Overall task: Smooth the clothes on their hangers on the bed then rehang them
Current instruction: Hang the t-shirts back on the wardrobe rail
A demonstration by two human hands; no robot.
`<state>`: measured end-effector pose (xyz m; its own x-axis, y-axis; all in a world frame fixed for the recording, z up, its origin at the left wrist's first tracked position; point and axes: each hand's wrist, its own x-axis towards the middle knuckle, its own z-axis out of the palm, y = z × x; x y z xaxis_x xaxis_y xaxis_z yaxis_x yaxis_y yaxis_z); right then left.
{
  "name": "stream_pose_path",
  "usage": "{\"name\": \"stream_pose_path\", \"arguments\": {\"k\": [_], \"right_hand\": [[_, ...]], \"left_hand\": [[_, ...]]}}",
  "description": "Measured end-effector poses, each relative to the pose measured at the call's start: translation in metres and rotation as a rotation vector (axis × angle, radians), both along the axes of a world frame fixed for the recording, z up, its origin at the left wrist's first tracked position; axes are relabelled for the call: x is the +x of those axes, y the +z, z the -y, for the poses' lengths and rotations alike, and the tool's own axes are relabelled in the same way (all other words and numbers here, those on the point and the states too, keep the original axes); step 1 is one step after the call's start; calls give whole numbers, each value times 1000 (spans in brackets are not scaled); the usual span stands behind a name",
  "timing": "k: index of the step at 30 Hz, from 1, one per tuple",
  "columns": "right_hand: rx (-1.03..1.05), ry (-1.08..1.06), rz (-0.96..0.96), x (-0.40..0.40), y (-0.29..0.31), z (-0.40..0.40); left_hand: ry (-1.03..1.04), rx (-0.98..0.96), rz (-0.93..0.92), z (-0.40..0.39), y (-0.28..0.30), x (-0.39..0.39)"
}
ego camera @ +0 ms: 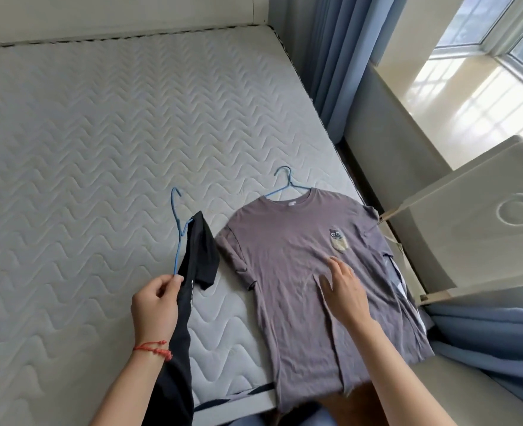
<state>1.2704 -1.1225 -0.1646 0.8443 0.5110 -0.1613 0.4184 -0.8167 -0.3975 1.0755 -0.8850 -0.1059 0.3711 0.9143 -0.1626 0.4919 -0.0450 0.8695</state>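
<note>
— Where's the left hand (154,299)?

— At about 7 o'clock, forearm rising from the bottom edge, a red braided cord bracelet (153,349) on the wrist. Its fingers are curled, thumb and forefinger pinched together, knuckles facing up.

— And the right hand (344,292)?

— Around 5 o'clock, palm down, fingers straight and slightly spread, pointing toward 11 o'clock, forearm bare.

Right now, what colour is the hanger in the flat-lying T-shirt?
Blue hanger, seen in the head view, poking from the T-shirt.
</note>
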Motion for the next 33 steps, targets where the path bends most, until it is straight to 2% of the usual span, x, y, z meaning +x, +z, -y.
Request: {"name": "stream_pose_path", "arguments": {"k": [9, 20, 26, 33], "right_hand": [[-5, 105, -64, 121, -31, -42], [-35, 153, -196, 290, -142, -107], [-29, 160, -199, 338, -208, -148], [-144, 137, -79, 385, -275, -157]], "left_hand": [[25, 27, -98, 30, -29, 62], [77, 84, -254, 62, -101, 152], [107, 99, -322, 42, -144, 191], [150, 59, -313, 41, -173, 205]]}}
